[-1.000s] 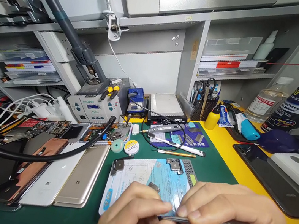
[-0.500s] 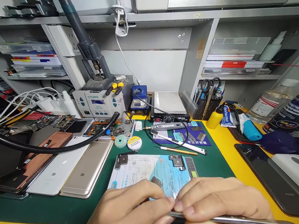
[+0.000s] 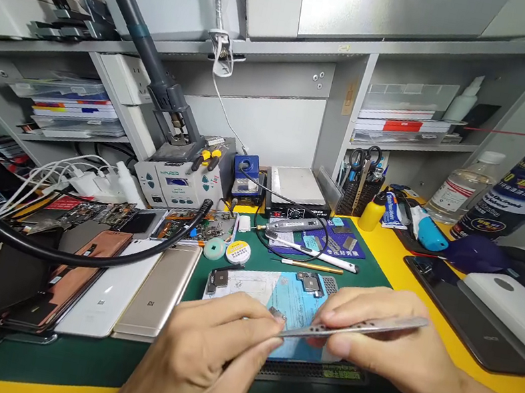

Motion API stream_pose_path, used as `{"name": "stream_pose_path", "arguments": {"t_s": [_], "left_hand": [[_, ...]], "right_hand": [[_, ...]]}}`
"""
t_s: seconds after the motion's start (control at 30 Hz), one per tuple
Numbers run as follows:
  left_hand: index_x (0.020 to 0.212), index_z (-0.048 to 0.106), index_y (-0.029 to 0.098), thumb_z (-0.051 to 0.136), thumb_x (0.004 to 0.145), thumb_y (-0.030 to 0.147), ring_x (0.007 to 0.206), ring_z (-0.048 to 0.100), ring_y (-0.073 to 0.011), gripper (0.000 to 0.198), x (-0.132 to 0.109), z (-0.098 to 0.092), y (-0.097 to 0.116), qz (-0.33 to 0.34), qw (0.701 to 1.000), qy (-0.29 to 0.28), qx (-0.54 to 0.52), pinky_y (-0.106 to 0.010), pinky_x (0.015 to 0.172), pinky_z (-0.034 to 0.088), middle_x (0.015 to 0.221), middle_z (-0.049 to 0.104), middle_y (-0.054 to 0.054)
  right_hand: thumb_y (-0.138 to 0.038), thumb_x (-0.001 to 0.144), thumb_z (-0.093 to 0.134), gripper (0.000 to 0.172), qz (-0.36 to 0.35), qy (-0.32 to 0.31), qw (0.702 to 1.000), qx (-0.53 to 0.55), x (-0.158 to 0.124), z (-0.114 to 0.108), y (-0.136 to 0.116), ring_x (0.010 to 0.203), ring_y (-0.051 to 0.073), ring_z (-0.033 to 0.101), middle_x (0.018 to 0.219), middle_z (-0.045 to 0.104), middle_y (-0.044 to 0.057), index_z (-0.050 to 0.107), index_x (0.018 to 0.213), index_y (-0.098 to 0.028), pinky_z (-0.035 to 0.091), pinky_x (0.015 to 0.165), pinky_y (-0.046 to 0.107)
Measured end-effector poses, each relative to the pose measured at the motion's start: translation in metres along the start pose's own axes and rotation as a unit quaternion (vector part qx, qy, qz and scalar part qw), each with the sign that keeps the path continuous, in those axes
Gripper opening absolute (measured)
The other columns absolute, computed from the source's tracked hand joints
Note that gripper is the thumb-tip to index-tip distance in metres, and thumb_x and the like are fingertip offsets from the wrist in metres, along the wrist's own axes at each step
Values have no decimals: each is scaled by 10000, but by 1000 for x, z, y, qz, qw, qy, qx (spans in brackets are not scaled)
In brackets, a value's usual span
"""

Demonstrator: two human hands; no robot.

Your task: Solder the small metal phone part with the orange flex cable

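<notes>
My right hand [image 3: 379,342] grips a pair of metal tweezers [image 3: 356,326], held nearly level with the tips pointing left. My left hand [image 3: 211,343] is closed in a pinch right at the tweezer tips; what lies between its fingertips is hidden. Below both hands is a white and blue printed sheet [image 3: 254,283] on a dark perforated pad [image 3: 293,370]. Small dark phone parts lie on the sheet: one at its left corner [image 3: 219,278], another near its far right edge [image 3: 309,283]. A third dark piece [image 3: 276,312] shows just beyond my left fingers.
Phones, among them a gold one [image 3: 157,293] and a white one [image 3: 106,291], lie at the left under a black hose [image 3: 79,259]. A white brush [image 3: 318,255] and a grey pen-shaped tool [image 3: 292,225] lie behind the sheet. At right is a black phone [image 3: 469,318].
Both hands have shifted left and slightly up. The right hand's fingers have loosened along the tweezers, whose rear end tilts higher. More of the pad's near edge shows.
</notes>
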State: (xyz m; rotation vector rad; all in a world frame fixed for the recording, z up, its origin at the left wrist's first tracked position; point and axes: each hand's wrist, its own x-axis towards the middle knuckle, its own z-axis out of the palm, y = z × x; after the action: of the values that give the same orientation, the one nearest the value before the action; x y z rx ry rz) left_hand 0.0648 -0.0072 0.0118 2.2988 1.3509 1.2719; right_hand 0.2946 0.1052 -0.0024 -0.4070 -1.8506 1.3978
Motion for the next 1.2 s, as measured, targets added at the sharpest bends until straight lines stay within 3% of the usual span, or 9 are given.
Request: {"name": "stream_pose_path", "arguments": {"t_s": [0.1, 0.17, 0.3, 0.4, 0.57, 0.7, 0.87, 1.03, 1.2], "left_hand": [[1013, 790, 193, 630, 952, 37, 789, 745, -109, 231, 1, -9, -2, 27, 998, 14, 52, -173, 735, 586, 945, 793, -15], [1007, 778, 181, 608, 972, 55, 778, 748, -124, 215, 0, -14, -3, 46, 993, 7, 106, -193, 729, 600, 933, 788, -27], [1010, 768, 159, 550, 1005, 80, 778, 768, -165, 232, -2, -16, -5, 73, 980, 4, 186, -238, 726, 632, 907, 782, -58], [1019, 772, 158, 527, 1013, 77, 766, 766, -165, 258, -3, -16, -8, 76, 978, -2, 195, -243, 724, 635, 890, 777, -57], [996, 776, 166, 539, 1007, 74, 731, 748, -156, 255, 0, -13, -14, 75, 974, -21, 212, -234, 690, 616, 858, 764, -43], [970, 767, 163, 540, 1004, 72, 727, 740, -161, 247, 6, -4, -15, 89, 970, -28, 226, -246, 685, 598, 842, 754, -38], [883, 743, 159, 539, 995, 73, 689, 713, -188, 248, 15, 6, -15, 101, 961, -26, 255, -282, 596, 531, 797, 733, -31], [864, 746, 165, 549, 992, 88, 623, 674, -213, 247, 20, 12, -21, 96, 959, -27, 266, -333, 504, 440, 756, 705, -22], [897, 744, 174, 546, 997, 90, 668, 685, -200, 237, 23, 15, -28, 79, 967, -36, 240, -321, 571, 494, 787, 695, -22]], "right_hand": [[-216, 790, 908, 108, 55, 36, 998, -8, 2, -2, -3, 647, 190, 801, 790, 850, 49, 890, 887, -259, 639, 560, 219], [-289, 812, 897, 86, 86, 36, 996, -12, 4, -1, -4, 595, 184, 785, 708, 832, 52, 878, 861, -220, 631, 542, 215], [-434, 891, 813, 291, 123, -1, 992, -41, 7, 2, 1, 527, 186, 749, 639, 802, 65, 830, 782, -165, 639, 543, 265], [-490, 932, 754, 372, 119, -35, 987, -98, 10, -1, 2, 509, 188, 725, 630, 783, 67, 814, 838, -135, 624, 515, 283], [-386, 986, 710, 274, 36, -110, 958, -263, 16, -8, -10, 593, 161, 690, 718, 776, 60, 834, 963, -142, 535, 539, 251], [-243, 1024, 639, 205, -68, -160, 902, -396, 20, -1, -19, 716, 179, 675, 858, 773, 82, 823, 1080, -171, 486, 667, 294], [-154, 1041, 568, 239, -138, -173, 842, -492, 25, 14, -20, 658, 188, 633, 813, 719, 86, 806, 1046, -135, 430, 608, 306], [-119, 1035, 570, 214, -184, -147, 824, -516, 26, 13, -11, 653, 162, 634, 789, 696, 58, 779, 1003, -151, 449, 603, 271], [-139, 1046, 574, 192, -213, -122, 819, -519, 24, 6, -1, 650, 149, 622, 777, 672, 47, 758, 997, -159, 445, 593, 259]]}}
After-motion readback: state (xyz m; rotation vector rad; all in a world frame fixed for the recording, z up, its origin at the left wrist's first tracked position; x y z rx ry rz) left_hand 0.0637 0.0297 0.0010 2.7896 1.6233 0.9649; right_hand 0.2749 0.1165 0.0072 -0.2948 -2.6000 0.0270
